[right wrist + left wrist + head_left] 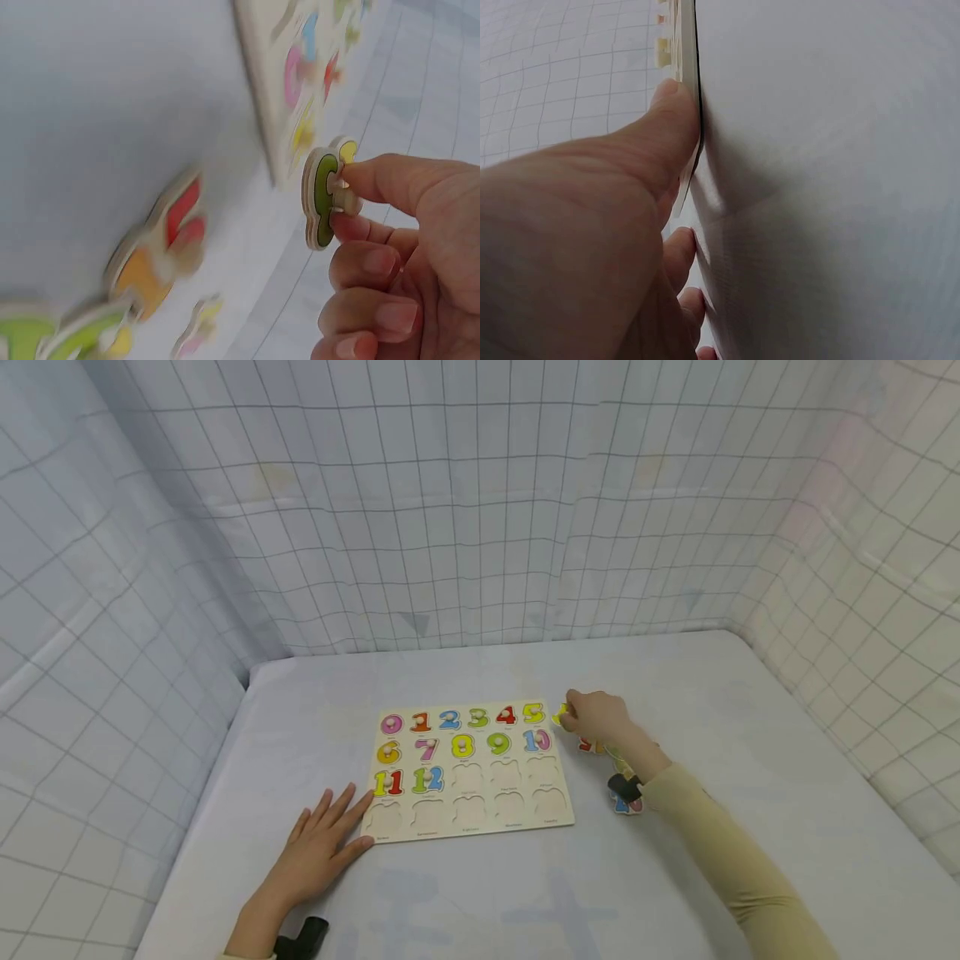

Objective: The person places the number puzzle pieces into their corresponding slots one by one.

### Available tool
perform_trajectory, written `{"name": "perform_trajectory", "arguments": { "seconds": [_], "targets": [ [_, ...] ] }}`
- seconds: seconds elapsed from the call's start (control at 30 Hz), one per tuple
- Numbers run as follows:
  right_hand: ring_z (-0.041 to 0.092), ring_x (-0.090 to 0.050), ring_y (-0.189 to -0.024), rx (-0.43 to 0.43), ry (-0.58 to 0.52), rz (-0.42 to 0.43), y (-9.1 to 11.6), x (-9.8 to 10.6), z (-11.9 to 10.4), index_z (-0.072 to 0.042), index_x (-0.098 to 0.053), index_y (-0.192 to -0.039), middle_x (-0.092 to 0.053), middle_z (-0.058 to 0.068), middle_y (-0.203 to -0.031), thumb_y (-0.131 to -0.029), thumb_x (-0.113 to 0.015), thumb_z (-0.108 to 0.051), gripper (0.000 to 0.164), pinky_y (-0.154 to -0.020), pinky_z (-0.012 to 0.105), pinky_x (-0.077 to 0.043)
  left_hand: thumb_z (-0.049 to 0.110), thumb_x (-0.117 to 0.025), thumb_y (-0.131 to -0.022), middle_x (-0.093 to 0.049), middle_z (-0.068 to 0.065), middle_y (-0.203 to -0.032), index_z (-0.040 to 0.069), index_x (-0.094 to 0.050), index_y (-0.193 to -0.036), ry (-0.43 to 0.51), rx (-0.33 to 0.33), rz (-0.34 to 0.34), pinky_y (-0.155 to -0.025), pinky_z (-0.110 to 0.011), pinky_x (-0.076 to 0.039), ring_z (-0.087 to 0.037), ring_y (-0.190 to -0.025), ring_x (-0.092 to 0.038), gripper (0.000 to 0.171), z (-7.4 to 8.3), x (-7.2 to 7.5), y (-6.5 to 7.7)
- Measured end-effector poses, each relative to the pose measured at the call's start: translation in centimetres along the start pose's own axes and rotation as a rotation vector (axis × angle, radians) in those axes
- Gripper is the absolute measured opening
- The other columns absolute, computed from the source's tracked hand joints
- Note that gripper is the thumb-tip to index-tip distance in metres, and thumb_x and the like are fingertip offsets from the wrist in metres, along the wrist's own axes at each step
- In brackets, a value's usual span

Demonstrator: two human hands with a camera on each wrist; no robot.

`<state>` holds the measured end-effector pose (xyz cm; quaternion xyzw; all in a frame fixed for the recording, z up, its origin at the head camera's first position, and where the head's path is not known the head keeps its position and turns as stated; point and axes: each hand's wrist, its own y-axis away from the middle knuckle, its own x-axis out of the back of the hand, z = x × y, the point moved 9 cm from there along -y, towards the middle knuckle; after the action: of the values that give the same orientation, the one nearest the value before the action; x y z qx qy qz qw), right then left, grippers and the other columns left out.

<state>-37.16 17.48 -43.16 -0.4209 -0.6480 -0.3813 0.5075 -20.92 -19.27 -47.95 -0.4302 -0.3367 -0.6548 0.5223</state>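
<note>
Pinching a knobbed piece (321, 202) just off the board's (469, 777) right edge, right hand (596, 714); left hand (318, 852) splayed at left edge

White grid-patterned curtains (495, 527) round white-covered table (697, 693), three sides.

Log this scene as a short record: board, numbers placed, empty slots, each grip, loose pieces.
Board: wooden number puzzle, flat on the white table
Numbers in place: 0 to 12
Empty slots: eight; three in the third row, five in the nearest
Left grip: thumb touches the board's near left corner
Right grip: pinches a green-and-yellow piece by its knob, off the table
Loose pieces: right of the board, partly hidden by the right arm; count unclear
</note>
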Motion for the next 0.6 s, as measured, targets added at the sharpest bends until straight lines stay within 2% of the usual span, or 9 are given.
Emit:
{"name": "perform_trajectory", "arguments": {
  "seconds": [0.3, 0.43, 0.6],
  "targets": [
    [0.010, -0.040, -0.052, 0.265, 0.080, -0.023, -0.6, -2.1, -8.6, -0.017, -0.046, -0.078, -0.043, -0.007, -0.059, -0.092, -0.057, -0.027, 0.021, -0.046, 0.025, -0.027, 0.052, -0.054, -0.092, -0.028, -0.015, -0.152, 0.019, -0.041, -0.146, -0.001, 0.005, 0.005, -0.107, -0.062, -0.006, -0.043, -0.139, -0.013, 0.065, 0.0, 0.0, 0.2],
    [0.007, -0.038, -0.050, 0.338, 0.087, -0.062, -0.7, -3.3, -11.5, -0.019, -0.045, -0.077, -0.041, -0.009, -0.057, -0.092, -0.057, -0.028, 0.022, -0.046, 0.024, -0.025, 0.053, -0.053, -0.092, -0.028, -0.014, -0.152, 0.019, -0.040, -0.146, -0.001, 0.005, 0.007, -0.107, -0.062, -0.006, -0.042, -0.139, -0.014, 0.065, 0.0, 0.1, 0.2],
    [0.007, -0.039, -0.049, 0.386, 0.077, -0.112, -0.7, -4.6, -14.4, -0.020, -0.045, -0.075, -0.043, -0.009, -0.056, -0.092, -0.057, -0.028, 0.022, -0.046, 0.024, -0.026, 0.052, -0.054, -0.092, -0.028, -0.014, -0.152, 0.019, -0.041, -0.146, -0.002, 0.004, 0.008, -0.107, -0.062, -0.006, -0.042, -0.139, -0.014, 0.065, 0.1, 0.2, 0.2]
  ]
}}
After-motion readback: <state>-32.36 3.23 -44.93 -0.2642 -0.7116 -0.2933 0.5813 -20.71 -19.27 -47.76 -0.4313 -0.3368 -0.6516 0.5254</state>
